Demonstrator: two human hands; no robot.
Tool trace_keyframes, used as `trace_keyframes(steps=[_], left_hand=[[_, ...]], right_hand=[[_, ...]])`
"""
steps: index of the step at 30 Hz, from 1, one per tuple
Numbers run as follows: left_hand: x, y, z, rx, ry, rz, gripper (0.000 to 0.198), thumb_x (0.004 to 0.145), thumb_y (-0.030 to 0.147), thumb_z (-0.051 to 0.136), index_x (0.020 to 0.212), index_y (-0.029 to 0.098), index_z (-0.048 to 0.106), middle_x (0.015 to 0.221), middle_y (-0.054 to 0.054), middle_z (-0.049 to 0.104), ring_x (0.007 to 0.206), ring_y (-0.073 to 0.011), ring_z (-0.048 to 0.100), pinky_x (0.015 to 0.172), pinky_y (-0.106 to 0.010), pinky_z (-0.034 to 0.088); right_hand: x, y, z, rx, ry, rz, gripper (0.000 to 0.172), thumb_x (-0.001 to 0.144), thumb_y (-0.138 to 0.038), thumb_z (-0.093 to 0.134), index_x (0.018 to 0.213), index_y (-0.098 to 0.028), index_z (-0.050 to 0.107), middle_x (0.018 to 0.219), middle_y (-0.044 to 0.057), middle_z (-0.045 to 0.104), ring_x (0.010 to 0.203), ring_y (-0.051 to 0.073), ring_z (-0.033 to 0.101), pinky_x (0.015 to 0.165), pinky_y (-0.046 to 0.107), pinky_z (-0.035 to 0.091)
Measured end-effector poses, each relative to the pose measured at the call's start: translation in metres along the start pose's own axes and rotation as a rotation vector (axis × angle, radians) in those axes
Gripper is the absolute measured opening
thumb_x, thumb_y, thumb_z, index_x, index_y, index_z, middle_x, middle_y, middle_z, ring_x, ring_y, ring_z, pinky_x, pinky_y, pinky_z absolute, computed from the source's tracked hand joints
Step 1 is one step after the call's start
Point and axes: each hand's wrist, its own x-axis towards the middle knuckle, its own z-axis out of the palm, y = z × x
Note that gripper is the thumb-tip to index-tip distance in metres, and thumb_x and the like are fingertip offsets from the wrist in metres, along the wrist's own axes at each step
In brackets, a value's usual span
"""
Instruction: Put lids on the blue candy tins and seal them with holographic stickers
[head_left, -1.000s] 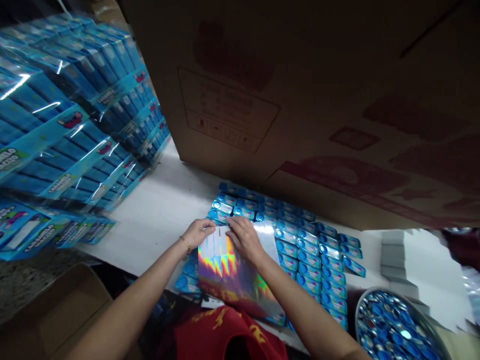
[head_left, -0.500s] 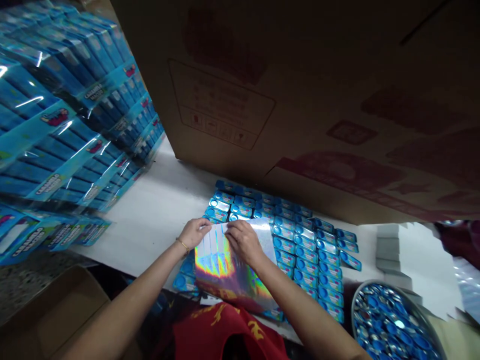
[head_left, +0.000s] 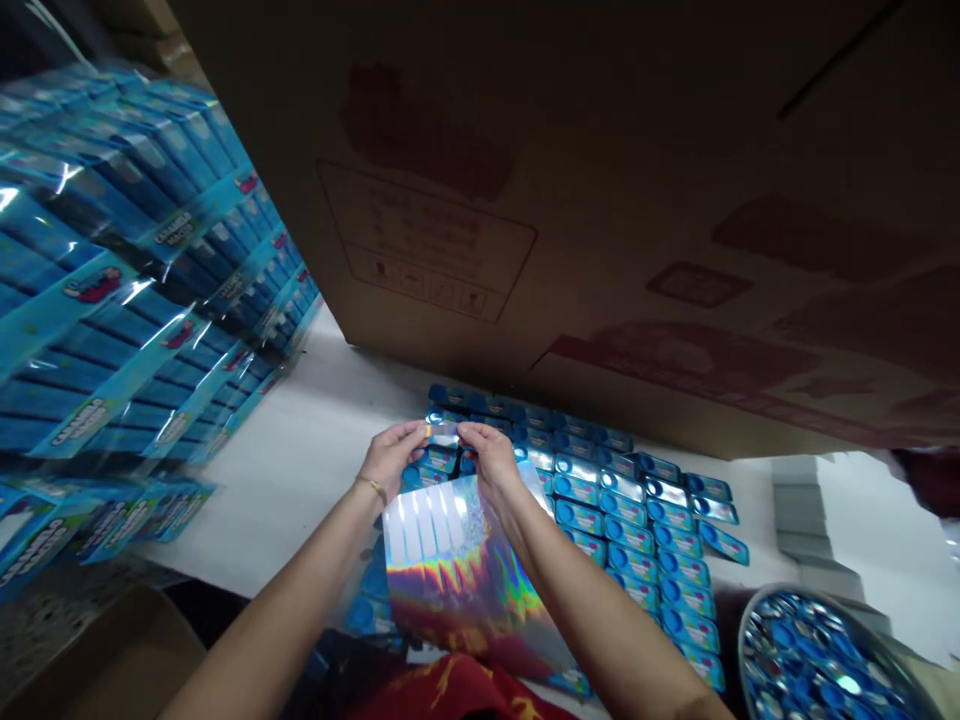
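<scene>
Between my two hands a small shiny holographic sticker (head_left: 442, 432) is stretched out level. My left hand (head_left: 391, 460) pinches its left end; my right hand (head_left: 491, 456) pinches the right end. Just beyond it and beneath lie rows of small blue tins (head_left: 577, 490) with clear or shiny round spots. A holographic sticker sheet (head_left: 457, 570) rests over the nearer tins, below my wrists, with several pale bare strips along its upper left. My right forearm covers part of the sheet and of the rows.
A large cardboard box (head_left: 465, 230) stands along the far side of the white table (head_left: 300, 430). Stacked blue candy display boxes (head_left: 150, 310) rise at left. A round tub (head_left: 817, 660) of blue and silver pieces sits at right, near folded grey card (head_left: 802, 520). An open carton (head_left: 105, 660) is lower left.
Both hands have moved off the sheet's upper edge, and a sticker strip is now held between them. Another pale strip shows on the sheet. The view has shifted slightly.
</scene>
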Motion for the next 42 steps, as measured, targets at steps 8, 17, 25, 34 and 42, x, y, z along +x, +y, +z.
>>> trace_keyframes(steps=[8,17,25,34,42], left_hand=[[0.075,-0.002,0.002,0.198,0.178,0.202,0.037,0.056,0.026,0.064,0.089,0.01,0.061,0.065,-0.002,0.061,0.058,-0.0097,0.053,0.055,-0.021,0.041],[0.124,-0.009,0.003,0.382,0.211,0.278,0.039,0.057,0.023,0.06,0.095,0.012,0.06,0.067,-0.003,0.063,0.062,-0.0146,0.058,0.056,-0.023,0.042],[0.126,-0.016,0.003,0.487,0.227,0.242,0.034,0.056,0.019,0.06,0.09,0.014,0.062,0.068,-0.005,0.065,0.065,-0.0164,0.059,0.06,-0.024,0.042],[0.027,-0.006,-0.022,0.943,-0.414,0.353,0.019,0.053,0.033,0.067,0.069,0.022,0.067,0.062,0.0,0.062,0.057,-0.0143,0.053,0.055,-0.023,0.036],[-0.002,-0.022,-0.009,1.226,-0.54,0.286,0.019,0.071,0.028,0.05,0.07,0.016,0.065,0.063,-0.001,0.061,0.06,-0.0138,0.051,0.057,-0.024,0.034]], right_hand=[[0.046,0.018,0.021,-0.4,0.271,-0.284,0.023,0.065,-0.035,0.057,0.072,-0.016,0.067,0.071,0.005,0.065,0.069,0.019,0.057,0.064,0.028,0.042],[0.077,0.019,0.029,-0.945,0.425,-0.553,0.023,0.074,-0.031,0.048,0.063,-0.02,0.064,0.073,0.008,0.062,0.076,0.024,0.053,0.069,0.036,0.036],[0.083,0.016,0.018,-1.111,0.44,-0.562,0.013,0.073,-0.026,0.051,0.076,-0.019,0.061,0.081,0.009,0.06,0.081,0.026,0.05,0.071,0.038,0.034],[-0.004,-0.012,-0.054,-1.254,-0.348,-0.793,0.023,0.084,-0.03,0.043,0.1,-0.026,0.06,0.093,0.003,0.059,0.087,0.017,0.049,0.075,0.03,0.033],[-0.028,0.025,-0.066,-1.528,-0.452,-1.009,0.026,0.086,-0.021,0.04,0.107,-0.019,0.055,0.096,0.007,0.059,0.084,0.018,0.045,0.073,0.032,0.034]])
